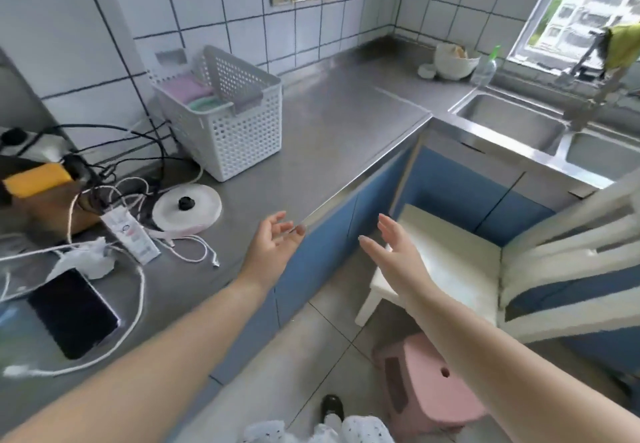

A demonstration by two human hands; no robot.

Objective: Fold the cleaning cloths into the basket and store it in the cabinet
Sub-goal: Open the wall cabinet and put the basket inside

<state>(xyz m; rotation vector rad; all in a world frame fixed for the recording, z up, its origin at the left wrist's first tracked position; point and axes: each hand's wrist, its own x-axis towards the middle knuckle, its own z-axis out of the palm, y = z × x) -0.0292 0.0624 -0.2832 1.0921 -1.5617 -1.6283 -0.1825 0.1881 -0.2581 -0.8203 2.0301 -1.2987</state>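
A white perforated basket (228,131) stands on the steel counter (332,124) against the tiled wall. Folded cloths lie inside it: a pink one (181,88) on top, green (204,103) beneath. A grey cloth (247,99) hangs over the basket's near rim. My left hand (273,241) hovers at the counter's front edge with relaxed fingers, holding nothing. My right hand (391,252) is stretched out flat in the air in front of the blue cabinet doors (329,252), also holding nothing. Both hands are well short of the basket.
Cables, a white round lid (187,205), a black tablet (74,311), a tube and crumpled tissue crowd the counter's left. A double sink (512,124) sits at right. A white chair (450,255) and a pink stool (429,383) stand on the floor by the cabinets.
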